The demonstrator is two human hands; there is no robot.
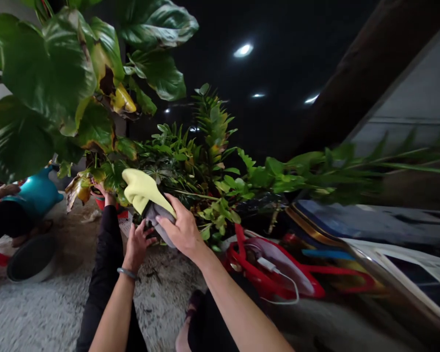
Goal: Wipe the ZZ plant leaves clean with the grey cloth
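Note:
A soft yellow and grey cloth item is pinched in my right hand, its yellow part pointing up and to the left. My left hand, with a grey band on its wrist, is just below and left of the item. Its fingers are spread and hold nothing. Both hands are in front of leafy green plants. Whether the left fingertips touch the grey part is hard to tell.
Large leaves hang at upper left. Another person's hand is by a red pot. A teal object and a dark basin lie left. At right are a red bag with a white cable and stacked items.

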